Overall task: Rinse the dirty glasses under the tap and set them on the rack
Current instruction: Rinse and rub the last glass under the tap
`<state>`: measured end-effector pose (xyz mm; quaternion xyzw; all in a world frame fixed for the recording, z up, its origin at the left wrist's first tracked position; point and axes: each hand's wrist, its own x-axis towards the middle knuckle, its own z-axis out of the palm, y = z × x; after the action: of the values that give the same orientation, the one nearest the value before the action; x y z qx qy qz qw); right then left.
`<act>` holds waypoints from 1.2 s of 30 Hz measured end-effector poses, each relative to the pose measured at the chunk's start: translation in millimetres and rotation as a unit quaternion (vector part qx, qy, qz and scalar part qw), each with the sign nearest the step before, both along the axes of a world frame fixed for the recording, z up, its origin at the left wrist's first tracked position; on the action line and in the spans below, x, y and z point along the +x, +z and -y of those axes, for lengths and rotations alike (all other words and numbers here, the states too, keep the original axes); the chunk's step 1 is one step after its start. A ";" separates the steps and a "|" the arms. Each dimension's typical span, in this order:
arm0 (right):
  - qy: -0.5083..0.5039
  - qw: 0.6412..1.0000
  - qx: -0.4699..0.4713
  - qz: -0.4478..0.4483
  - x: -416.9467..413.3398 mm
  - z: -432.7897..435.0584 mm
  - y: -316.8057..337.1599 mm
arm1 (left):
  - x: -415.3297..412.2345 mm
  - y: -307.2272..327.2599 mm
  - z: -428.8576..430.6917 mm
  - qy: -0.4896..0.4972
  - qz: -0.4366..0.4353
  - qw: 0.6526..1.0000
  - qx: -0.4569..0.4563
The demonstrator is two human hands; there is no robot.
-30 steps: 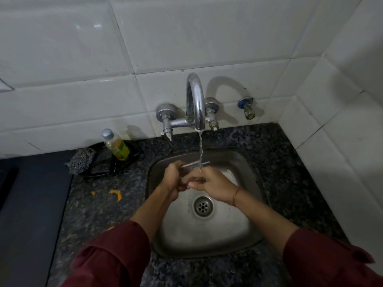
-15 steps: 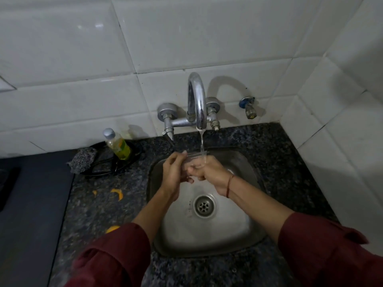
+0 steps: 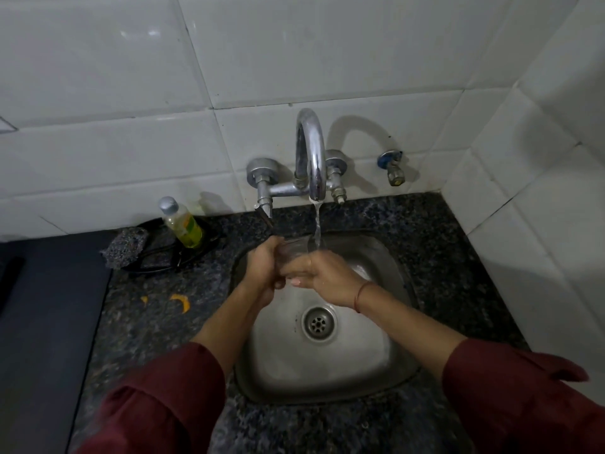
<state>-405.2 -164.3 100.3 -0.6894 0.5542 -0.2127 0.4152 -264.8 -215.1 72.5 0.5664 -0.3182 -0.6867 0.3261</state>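
- White wall tiles (image 3: pixel 131 93) are meeting in a corner behind a steel sink (image 3: pixel 404 290), which is sitting sunk into a dark speckled tabletop (image 3: pixel 157 339).
- Fingers of the left hand (image 3: pixel 262 267) are curling round one side of a clear glass (image 3: pixel 294 252), and those of the right hand (image 3: pixel 327 273) are wrapping it from the other side, so both hands are gripping the same glass.
- That glass is hanging over the back half of the sink, right under the tap (image 3: pixel 311 152), with the water stream (image 3: pixel 317 224) landing on its far end (whether inside or down the outside is hard to tell).
- Rinsing is, I judge, under way on this one glass. It is not yet on a rack, and no rack or other glasses are showing, so how many are done or waiting cannot be told.
- Open room is lying mostly below and toward the person, above the drain (image 3: pixel 318 323). The spout is sitting close above the glass, and the tap's side handle (image 3: pixel 263 204) is pointing down just beside the left hand, so lifting straight up is looking risky.
- Off to the left, a soap bottle (image 3: pixel 183 224) and a scrubber (image 3: pixel 124 247) are standing near the wall, well apart from the hands.
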 end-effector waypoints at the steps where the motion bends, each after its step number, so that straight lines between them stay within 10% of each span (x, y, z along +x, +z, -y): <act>1: 0.057 0.988 -0.079 -0.124 -4.4 2.1 -2.6 | 1.6 6.5 1.3 -0.051 -0.006 0.998 0.048; 4: 0.047 0.974 -0.112 -0.193 -8.1 0.1 -6.8 | 3.1 5.3 5.2 -0.093 -0.013 0.992 0.086; 9: -0.123 0.959 0.119 0.225 -1.3 -3.4 -0.7 | -8.1 -12.9 -4.2 0.028 0.008 0.995 -0.099; 13: 0.060 0.975 -0.099 -0.188 -7.7 -4.3 -2.6 | -2.5 -2.5 4.4 -0.076 0.002 0.995 0.071; 15: 0.074 0.959 -0.112 -0.249 -8.8 -4.6 1.2 | -0.1 0.6 5.0 -0.102 0.006 0.987 0.126; 20: -0.042 0.999 0.021 -0.005 -4.9 -7.8 1.1 | -1.2 -5.7 -3.6 -0.075 -0.048 0.995 0.053; 24: -0.162 0.933 0.178 0.269 -0.3 -8.8 5.0 | -4.8 -9.8 -15.8 0.000 -0.018 0.994 -0.109; 27: -0.034 0.998 0.006 0.055 -4.3 -8.2 1.5 | -0.7 -5.8 -11.8 -0.037 -0.023 0.999 -0.024; 30: 0.077 0.964 -0.154 -0.202 -9.6 -3.5 -9.5 | 7.3 3.9 -2.3 -0.136 -0.035 0.987 0.084; 36: -0.108 0.966 0.116 0.205 2.5 -0.2 -0.5 | -5.0 -4.9 -14.1 0.043 -0.032 0.993 -0.103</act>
<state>-402.6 -164.1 99.8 -0.5143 0.5488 -0.3273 0.5720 -269.8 -201.0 67.6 0.5207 -0.3522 -0.6534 0.4218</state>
